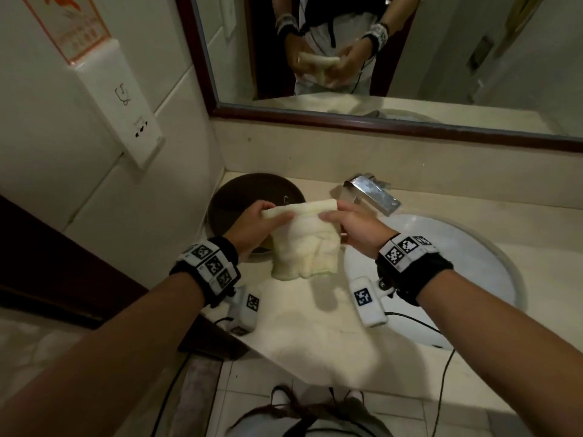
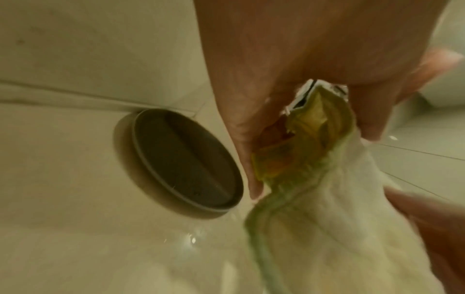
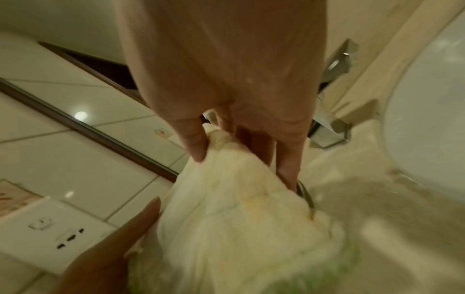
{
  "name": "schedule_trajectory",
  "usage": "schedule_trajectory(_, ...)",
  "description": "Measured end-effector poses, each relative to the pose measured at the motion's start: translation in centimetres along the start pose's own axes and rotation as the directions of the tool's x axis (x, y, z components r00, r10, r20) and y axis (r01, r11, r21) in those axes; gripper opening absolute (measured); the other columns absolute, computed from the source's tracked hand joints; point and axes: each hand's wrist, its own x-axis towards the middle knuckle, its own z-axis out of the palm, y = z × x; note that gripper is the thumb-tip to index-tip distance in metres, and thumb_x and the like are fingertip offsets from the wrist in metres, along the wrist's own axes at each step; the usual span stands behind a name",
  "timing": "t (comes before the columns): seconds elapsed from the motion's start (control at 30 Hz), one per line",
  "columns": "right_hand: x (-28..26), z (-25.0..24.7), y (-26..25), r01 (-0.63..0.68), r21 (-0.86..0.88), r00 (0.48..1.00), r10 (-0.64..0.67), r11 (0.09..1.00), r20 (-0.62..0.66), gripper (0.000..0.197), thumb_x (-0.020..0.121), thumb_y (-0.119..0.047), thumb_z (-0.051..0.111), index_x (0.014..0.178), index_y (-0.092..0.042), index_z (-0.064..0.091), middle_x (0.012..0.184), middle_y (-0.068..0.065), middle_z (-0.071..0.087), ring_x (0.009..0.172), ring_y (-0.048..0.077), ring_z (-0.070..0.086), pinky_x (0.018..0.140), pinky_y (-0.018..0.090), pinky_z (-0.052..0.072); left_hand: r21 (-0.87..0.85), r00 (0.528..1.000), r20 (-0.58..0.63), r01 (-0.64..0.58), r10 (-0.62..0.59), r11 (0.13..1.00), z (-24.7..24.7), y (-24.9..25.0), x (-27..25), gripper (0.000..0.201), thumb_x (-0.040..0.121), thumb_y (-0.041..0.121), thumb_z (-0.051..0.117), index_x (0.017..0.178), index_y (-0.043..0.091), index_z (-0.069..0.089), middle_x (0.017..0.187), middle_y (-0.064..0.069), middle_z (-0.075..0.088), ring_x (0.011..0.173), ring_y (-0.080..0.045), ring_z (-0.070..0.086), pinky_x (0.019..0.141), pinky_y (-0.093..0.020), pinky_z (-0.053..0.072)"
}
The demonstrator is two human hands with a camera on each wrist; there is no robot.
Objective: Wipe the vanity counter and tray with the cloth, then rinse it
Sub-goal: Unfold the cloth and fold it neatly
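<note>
Left hand (image 1: 252, 227) and right hand (image 1: 353, 223) each pinch a top corner of the cream terry cloth with the green edge (image 1: 304, 244), thumb against fingers, so it hangs flat between them above the pale marble table (image 1: 315, 326). Bottom hem sits just over the table, can't tell if it touches. Probably straightening or refolding it to get a clean face before wiping.

Left wrist view: green hem (image 2: 297, 191) bunched between thumb and fingers. Right wrist view: fingers (image 3: 193, 143) clamp the folded top edge.

Just behind the cloth, left: round dark-brown tray (image 1: 239, 200), partly hidden by the left hand, nothing visible in it. Right: white oval basin (image 1: 457, 247) sunk in the table, chrome lever faucet (image 1: 372, 192) behind it, no water visibly running. Rinse likely not started.

Obstacles: faucet near the right hand; wrist-camera cable (image 1: 441, 389) trails over the front edge. Farther back, wood-framed mirror (image 1: 315, 119), white wall socket panel (image 1: 126, 105) on the left.
</note>
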Motion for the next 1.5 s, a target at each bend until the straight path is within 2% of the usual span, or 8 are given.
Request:
schedule_trajectory(0.27, 0.4, 1.4, 7.2, -0.253, -0.061, 0.966, 0.249, 0.965, -0.076, 0.015, 0.094, -0.031, 0.060, 0.101, -0.018, 0.055, 0.109, 0.013, 0.069, 0.094, 0.029, 0.067, 0.074, 0.038, 0.045, -0.190, 0.974, 0.067, 0.224, -0.215, 0.956, 2.3, -6.6, 0.1, 0.071, 0.079, 0.002, 0.074, 0.136, 0.023, 0.038, 0.124, -0.007, 0.051, 0.103, -0.026, 0.055, 0.066, -0.039, 0.054)
schedule_trajectory(0.5, 1.4, 2.5, 11.3, -0.250, -0.212, 0.966, 0.228, 0.945, -0.123, 0.060, 0.082, -0.016, 0.075, 0.132, -0.018, 0.042, 0.089, 0.006, 0.066, 0.065, 0.018, 0.058, 0.055, 0.029, 0.047, 0.225, 0.979, -0.145, 0.173, -0.142, 0.959, 3.8, -11.5, 1.2, 0.078, 0.078, 0.017, 0.077, 0.140, 0.017, 0.030, 0.134, -0.014, 0.048, 0.116, -0.030, 0.053, 0.097, -0.046, 0.049)
schedule_trajectory(0.67, 0.5, 3.1, 13.3, -0.178, -0.666, 0.983, 0.108, 0.724, -0.146, 0.063, 0.086, -0.035, 0.065, 0.139, -0.019, 0.036, 0.117, 0.008, 0.062, 0.103, 0.028, 0.062, 0.087, 0.034, 0.048, 0.812, 0.974, 0.031, -0.155, 0.225, 0.562, 4.7, -13.1, -0.2, 0.065, 0.087, 0.027, 0.062, 0.145, 0.015, 0.034, 0.151, -0.008, 0.031, 0.138, -0.026, 0.031, 0.112, -0.037, 0.031)
schedule_trajectory(0.8, 0.3, 3.3, 13.5, -0.129, -0.736, 0.991, 0.055, 0.664, -0.124, 0.056, 0.086, -0.022, 0.064, 0.135, -0.018, 0.036, 0.118, 0.009, 0.060, 0.102, 0.032, 0.059, 0.084, 0.034, 0.046, 0.908, 0.952, 0.281, -0.304, 0.120, 0.289, 5.5, -14.6, -1.1, 0.061, 0.098, 0.041, 0.042, 0.150, 0.014, 0.025, 0.159, -0.006, 0.021, 0.146, -0.023, 0.017, 0.113, -0.039, 0.028)
schedule_trajectory(1.03, -0.5, 2.2, 14.9, 0.053, -0.821, 0.995, -0.103, 0.569, -0.007, 0.043, 0.090, -0.018, 0.059, 0.129, -0.024, 0.041, 0.121, 0.007, 0.041, 0.079, 0.028, 0.052, 0.074, 0.029, 0.041, 0.940, 0.942, 0.331, -0.325, -0.047, 0.103, 5.0, -15.6, -0.7, 0.069, 0.101, 0.041, 0.032, 0.154, 0.013, -0.004, 0.162, -0.003, -0.009, 0.149, -0.022, -0.001, 0.117, -0.052, 0.016)
schedule_trajectory(1.2, -1.1, 2.2, 15.8, 0.056, -0.897, 0.996, -0.088, 0.437, 0.019, 0.039, 0.093, -0.033, 0.054, 0.129, -0.022, 0.043, 0.121, 0.006, 0.045, 0.100, 0.028, 0.054, 0.080, 0.034, 0.046, 0.929, 0.925, 0.369, -0.362, -0.095, 0.079, 4.2, -15.9, -0.5, 0.066, 0.102, 0.040, 0.023, 0.153, 0.016, -0.010, 0.161, -0.001, -0.017, 0.149, -0.021, -0.009, 0.116, -0.059, 0.007)
schedule_trajectory(1.37, -0.4, 1.5, 15.1, 0.014, -0.821, 1.000, 0.007, 0.570, 0.022, 0.036, 0.098, -0.039, 0.049, 0.129, -0.022, 0.050, 0.116, 0.006, 0.058, 0.104, 0.027, 0.058, 0.083, 0.030, 0.040, 0.918, 0.920, 0.371, -0.343, -0.125, 0.199, 4.5, -14.7, -0.4, 0.062, 0.102, 0.042, 0.020, 0.154, 0.015, 0.002, 0.162, 0.000, -0.008, 0.149, -0.020, -0.001, 0.116, -0.057, 0.011)
schedule_trajectory(1.5, 0.6, 1.5, 14.1, -0.077, -0.698, 0.997, 0.034, 0.712, -0.075, 0.029, 0.098, -0.032, 0.049, 0.125, -0.024, 0.055, 0.107, 0.003, 0.058, 0.099, 0.025, 0.061, 0.088, 0.031, 0.045, 0.872, 0.947, 0.317, -0.313, 0.052, 0.377, 4.1, -12.8, 0.8, 0.044, 0.101, 0.031, 0.035, 0.142, 0.016, 0.042, 0.153, -0.001, 0.034, 0.138, -0.021, 0.033, 0.110, -0.039, 0.031)
